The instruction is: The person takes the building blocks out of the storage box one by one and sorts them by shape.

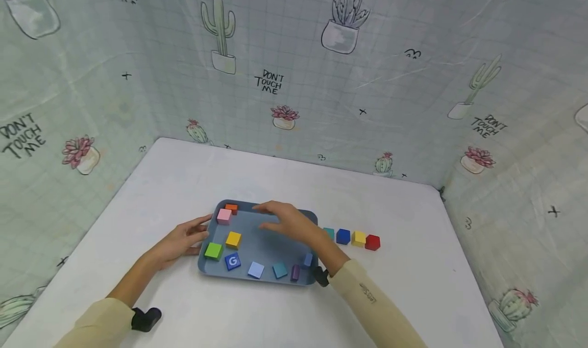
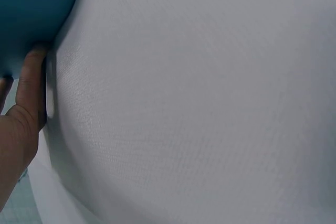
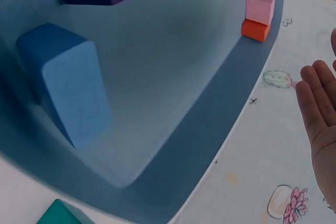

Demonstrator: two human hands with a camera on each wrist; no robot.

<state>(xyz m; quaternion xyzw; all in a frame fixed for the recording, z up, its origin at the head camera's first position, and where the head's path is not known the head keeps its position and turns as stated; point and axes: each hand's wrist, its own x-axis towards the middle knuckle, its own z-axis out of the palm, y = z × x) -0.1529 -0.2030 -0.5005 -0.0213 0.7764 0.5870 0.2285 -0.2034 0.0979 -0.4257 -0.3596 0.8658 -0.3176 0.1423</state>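
Note:
A blue-grey tray (image 1: 271,278) lies on the white table with several small blocks inside. My left hand (image 1: 180,243) is at its left side; in the left wrist view a fairly straight finger (image 2: 32,80) touches the tray's outer wall. Over the back part of the tray hovers my right hand (image 1: 289,221), holding nothing, its thumb apart from the fingers. Inside, an orange block (image 1: 231,208) and a pink block (image 1: 224,216) sit in the back left corner. A yellow block (image 1: 233,240), green block (image 1: 213,251) and dark blue block marked G (image 1: 233,261) are nearer the front.
Along the tray's front right lie light blue (image 1: 255,270), teal (image 1: 279,270), purple (image 1: 295,273) and blue (image 1: 307,259) blocks. Outside, right of the tray, a row holds teal (image 1: 328,233), dark blue (image 1: 343,236), yellow (image 1: 358,238) and red (image 1: 372,242) blocks. A cactus-print cloth (image 1: 312,93) hangs behind the table.

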